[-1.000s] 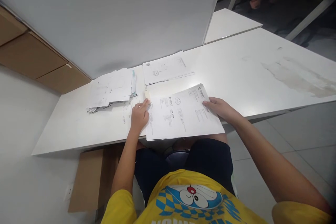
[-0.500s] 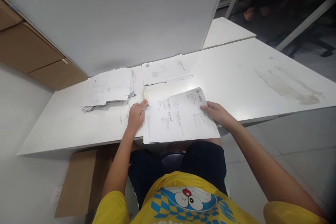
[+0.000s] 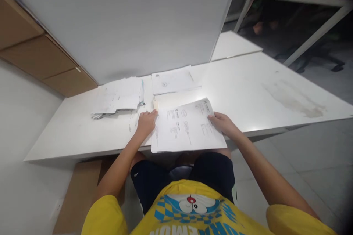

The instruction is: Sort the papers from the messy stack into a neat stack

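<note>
A small stack of printed sheets (image 3: 190, 132) lies at the desk's front edge, its lower side sticking out over my lap. My right hand (image 3: 222, 122) pinches the right side of these sheets, thumb on top. At their upper left edge is my left hand (image 3: 148, 122), fingers curled and fingertips pressed on the paper's edge. Just beyond those fingertips is a small cream-coloured oblong piece (image 3: 155, 103); whether the left fingers also touch it is unclear.
An uneven pile of papers (image 3: 118, 95) lies left on the white desk (image 3: 68, 128). Another flat stack of sheets (image 3: 176, 80) rests near the grey partition (image 3: 132, 22). Cardboard boxes (image 3: 63, 64) stand at the left. A greyish stain (image 3: 295, 97) marks the desk's right side.
The whole view has shifted slightly, with the desk now lower in the picture. Both hands keep nearly the same place on the sheets.
</note>
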`<state>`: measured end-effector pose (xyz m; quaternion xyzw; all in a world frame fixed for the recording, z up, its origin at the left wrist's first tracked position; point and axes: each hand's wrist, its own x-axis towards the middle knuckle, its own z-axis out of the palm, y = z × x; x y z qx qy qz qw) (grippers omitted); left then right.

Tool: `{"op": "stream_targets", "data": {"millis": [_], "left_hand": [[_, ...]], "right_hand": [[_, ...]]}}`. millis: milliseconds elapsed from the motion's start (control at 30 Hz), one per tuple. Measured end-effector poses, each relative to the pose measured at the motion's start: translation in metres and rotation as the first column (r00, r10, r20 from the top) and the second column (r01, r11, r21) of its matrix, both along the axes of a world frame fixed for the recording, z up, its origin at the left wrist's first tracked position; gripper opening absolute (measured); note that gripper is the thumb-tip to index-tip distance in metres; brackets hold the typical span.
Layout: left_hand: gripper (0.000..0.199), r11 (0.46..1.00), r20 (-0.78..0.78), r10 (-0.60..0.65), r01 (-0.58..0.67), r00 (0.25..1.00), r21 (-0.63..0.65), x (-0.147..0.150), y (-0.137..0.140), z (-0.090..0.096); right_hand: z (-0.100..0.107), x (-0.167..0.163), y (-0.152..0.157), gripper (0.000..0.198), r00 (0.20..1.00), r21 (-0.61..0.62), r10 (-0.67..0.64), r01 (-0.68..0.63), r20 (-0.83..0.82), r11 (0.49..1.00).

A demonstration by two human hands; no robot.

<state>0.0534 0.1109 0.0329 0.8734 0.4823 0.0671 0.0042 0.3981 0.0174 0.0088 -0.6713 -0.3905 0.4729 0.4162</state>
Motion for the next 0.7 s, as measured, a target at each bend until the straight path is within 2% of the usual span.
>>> {"op": "stream_targets", "data": {"millis": [167,233,333,367,433,500,533,567,600,700], "left_hand": [[0.047,0.99,0.074,-0.141,0.14,0.987,0.021,-0.009,0.017,0.017],[0.049,0.989,0.157,-0.145,0.14,0.977,0.042,-0.015,0.019,0.013],[0.055,0.998,0.257,-0.06,0.051,0.965,0.042,-0.021,0.017,-0.005],[0.057,1.0,0.264,-0.012,0.005,0.965,0.027,-0.021,0.016,-0.013],[0.064,0.997,0.247,0.08,-0.08,0.966,-0.012,-0.021,0.015,-0.028],[0.07,0.992,0.223,0.127,-0.118,0.966,-0.055,-0.018,0.016,-0.04],[0.071,0.989,0.215,0.139,-0.125,0.967,-0.075,-0.017,0.017,-0.043],[0.07,0.987,0.207,0.145,-0.128,0.967,-0.094,-0.016,0.018,-0.046],[0.07,0.985,0.198,0.152,-0.132,0.968,-0.11,-0.015,0.019,-0.047],[0.068,0.977,0.172,0.185,-0.161,0.968,-0.143,-0.014,0.017,-0.048]], "right_hand": [[-0.007,0.002,-0.003,0.029,1.0,0.113,-0.013,0.012,0.012,0.994],[-0.011,0.012,-0.007,0.029,0.998,0.143,-0.063,0.062,0.003,0.988],[-0.012,0.038,-0.011,0.029,0.977,0.216,-0.208,0.214,-0.05,0.953],[-0.011,0.047,-0.009,0.031,0.957,0.268,-0.28,0.29,-0.078,0.919],[-0.005,0.063,0.002,0.033,0.9,0.409,-0.41,0.432,-0.145,0.804],[0.005,0.073,0.024,0.034,0.862,0.549,-0.469,0.491,-0.193,0.677],[0.01,0.075,0.038,0.034,0.862,0.595,-0.468,0.482,-0.194,0.643],[0.015,0.075,0.054,0.034,0.876,0.621,-0.448,0.453,-0.179,0.639],[0.018,0.074,0.071,0.034,0.895,0.625,-0.417,0.417,-0.157,0.66],[0.02,0.064,0.124,0.033,0.949,0.524,-0.308,0.296,-0.068,0.798]]}}
